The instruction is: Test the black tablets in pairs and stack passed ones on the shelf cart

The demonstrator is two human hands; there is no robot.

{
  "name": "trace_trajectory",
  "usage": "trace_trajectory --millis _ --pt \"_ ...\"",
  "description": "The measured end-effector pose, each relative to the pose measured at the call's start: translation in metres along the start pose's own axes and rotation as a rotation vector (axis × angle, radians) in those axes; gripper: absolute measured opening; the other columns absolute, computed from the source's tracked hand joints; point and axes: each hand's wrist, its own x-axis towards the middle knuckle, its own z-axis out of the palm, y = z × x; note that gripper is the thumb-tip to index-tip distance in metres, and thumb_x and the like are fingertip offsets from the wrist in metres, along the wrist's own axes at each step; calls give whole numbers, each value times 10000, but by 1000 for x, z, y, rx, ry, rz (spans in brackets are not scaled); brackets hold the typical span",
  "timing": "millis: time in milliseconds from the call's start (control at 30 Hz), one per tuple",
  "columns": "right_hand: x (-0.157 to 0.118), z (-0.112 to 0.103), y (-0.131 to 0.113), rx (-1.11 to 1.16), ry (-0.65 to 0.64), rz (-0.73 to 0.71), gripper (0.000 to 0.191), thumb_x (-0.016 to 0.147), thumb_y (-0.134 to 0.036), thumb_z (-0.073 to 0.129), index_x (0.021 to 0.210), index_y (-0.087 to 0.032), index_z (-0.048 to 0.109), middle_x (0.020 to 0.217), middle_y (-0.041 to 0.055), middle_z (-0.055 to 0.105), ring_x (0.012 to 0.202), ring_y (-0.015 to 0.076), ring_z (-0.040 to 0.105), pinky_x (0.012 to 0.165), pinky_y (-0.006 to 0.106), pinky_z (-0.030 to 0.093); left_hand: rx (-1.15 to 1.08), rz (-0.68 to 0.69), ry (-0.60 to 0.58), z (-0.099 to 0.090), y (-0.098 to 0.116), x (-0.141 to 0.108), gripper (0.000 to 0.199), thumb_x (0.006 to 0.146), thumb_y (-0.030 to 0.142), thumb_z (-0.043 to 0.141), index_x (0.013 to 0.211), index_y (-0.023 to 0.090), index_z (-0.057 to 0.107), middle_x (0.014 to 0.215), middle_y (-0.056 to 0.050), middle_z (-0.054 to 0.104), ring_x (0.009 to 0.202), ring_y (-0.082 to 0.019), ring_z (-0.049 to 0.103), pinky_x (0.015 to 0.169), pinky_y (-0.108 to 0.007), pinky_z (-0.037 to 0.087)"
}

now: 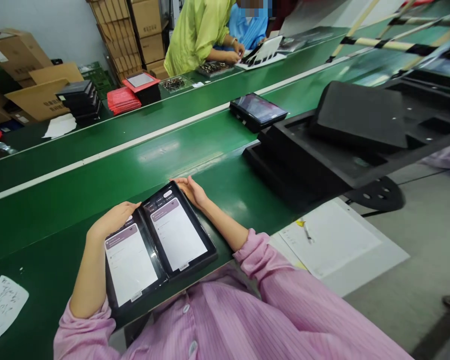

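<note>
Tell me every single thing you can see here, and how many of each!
tablets: two, black with lit white screens, side by side at the near edge of the belt
third tablet: one, black, farther along the belt
belt: one, green with white stripes
foam trays: several, black, right of the belt
paper sheet: one, white, with a pen on it, at right
note: one, white, handwritten, bottom left
cardboard boxes: many, brown, at the back
red packs: one stack, far side
co-workers: two, in yellow-green and blue, far end
left hand: on the left tablet's top
right hand: at the right tablet's top corner
</note>
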Motion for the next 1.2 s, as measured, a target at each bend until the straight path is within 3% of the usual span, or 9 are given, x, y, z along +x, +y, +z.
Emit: trace_trajectory --millis 167,367,533,633,767,833,967,1100,1200 --pt "2 -9 2 -461 186 -94 676 818 -850 423 833 -231 696 969 84 667 1037 275 599 1007 463 461 -35 6 -72 -15 -23 -6 639 990 636 252 1521 319 411 1530 5 473 1369 -257 477 1167 -363 344" --pt "-8 -7 -1 -861 -41 -336 648 950 -706 355 857 -232 787 1261 106 562 1222 294 493 1117 485 332 70 82 -93 -15 -29 -2 671 937 560 465 1546 301 361 1336 -71 615 1167 -280 604 1015 -368 468" --pt "-9 -12 -6 -818 -40 -373 580 981 -647 354 1063 -238 757 1286 112 565 1251 297 503 1135 485 335 -44 29 -84 -18 -27 -12 692 955 543 422 1582 306 252 1339 -35 627 1162 -243 612 1004 -318 456" --pt "-9 -19 -12 -763 -159 -261 540 951 -644 457 1300 -269 628 1331 98 569 1294 295 495 1153 497 329 -29 26 -134 -16 -26 -22 867 887 586 543 1604 287 156 1487 -74 511 1304 -272 528 1063 -322 410" --pt "-12 -27 -14 -826 -458 -150 1105 657 -611 836 1555 -266 294 1597 132 296 1473 354 266 1213 540 210 96 18 -183 -4 -25 -24 1310 653 543 809 1604 268 -48 1628 -168 254 1465 -397 290 1113 -443 351" --pt "-14 -28 -12 -854 -510 -173 1285 537 -547 921 1577 -250 227 1629 146 216 1498 377 191 1225 549 167 125 -13 -144 1 -26 -20 1372 594 490 857 1601 284 -52 1617 -183 270 1471 -426 260 1102 -479 352" --pt "-7 -29 1 -745 -282 -149 996 709 -474 813 1536 -256 302 1472 147 468 1360 332 451 1155 530 337 -5 -22 19 -1 -33 -12 1001 781 424 726 1597 320 154 1345 -87 614 1210 -285 594 984 -355 457" --pt "8 -39 12 -616 126 -122 604 799 -493 637 1329 -227 522 1155 120 641 1024 270 639 943 488 523 103 -196 315 -7 -33 -11 474 978 334 406 1428 259 534 1224 -74 693 1143 -271 624 947 -357 470" --pt "10 -47 12 -619 195 -112 519 799 -533 606 1216 -225 579 1052 92 661 945 252 638 932 488 527 65 -48 201 -4 -26 -16 557 960 430 468 1483 236 458 1369 -96 612 1243 -275 569 1021 -355 439"
